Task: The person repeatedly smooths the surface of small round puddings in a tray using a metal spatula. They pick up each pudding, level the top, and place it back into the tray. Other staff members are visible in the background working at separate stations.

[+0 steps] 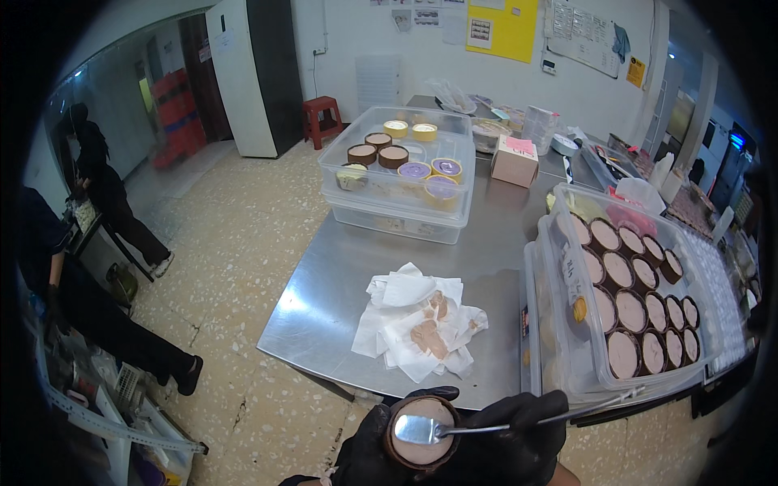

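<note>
My black-gloved left hand (366, 438) grips a round, dark brown chocolate-like cup (425, 454) filled with pale pinkish-beige cream. A small metal spatula (416, 429) lies with its flat blade across the cream. Its thin handle runs rightward through the fingers of my right hand (521, 422), also gloved in black. Both hands are at the near edge of the steel table. Just beyond them, crumpled white paper towels (395, 331) carry smears of brownish cream. To the right, a clear plastic bin (589, 358) holds rows of similar filled cups (631, 310).
Stacked clear plastic boxes (395, 226) stand at the back left of the steel table (322, 291), with brown, yellow and purple-topped cups. Behind are a small pink-topped box (514, 167) and a red stool (322, 118). Two people in dark clothes (103, 164) stand at the left.
</note>
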`<action>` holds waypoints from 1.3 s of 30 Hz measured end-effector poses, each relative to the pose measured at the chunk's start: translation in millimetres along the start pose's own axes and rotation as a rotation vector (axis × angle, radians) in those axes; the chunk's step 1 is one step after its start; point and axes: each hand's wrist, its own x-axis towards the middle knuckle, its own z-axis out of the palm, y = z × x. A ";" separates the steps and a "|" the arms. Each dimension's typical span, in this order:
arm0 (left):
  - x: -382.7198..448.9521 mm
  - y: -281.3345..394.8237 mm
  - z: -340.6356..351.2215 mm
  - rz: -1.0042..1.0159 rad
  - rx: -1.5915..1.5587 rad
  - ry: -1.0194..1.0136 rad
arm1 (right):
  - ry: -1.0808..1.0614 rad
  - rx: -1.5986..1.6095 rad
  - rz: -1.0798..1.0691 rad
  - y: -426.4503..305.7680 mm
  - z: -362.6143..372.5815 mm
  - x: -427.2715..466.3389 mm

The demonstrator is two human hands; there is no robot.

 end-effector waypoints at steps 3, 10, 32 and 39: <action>-0.4 0.6 1.8 -0.011 -0.034 0.040 | -0.065 -0.032 -0.049 -0.1 -3.0 0.5; -0.9 2.0 2.7 0.124 0.374 0.086 | 0.048 0.021 -0.033 6.6 -2.8 4.4; -0.8 9.4 4.1 0.031 0.199 -0.084 | 0.022 -0.004 -0.043 -2.3 -1.8 10.6; -2.6 6.5 4.8 0.032 0.162 0.026 | 0.050 0.034 0.022 -1.5 1.1 9.5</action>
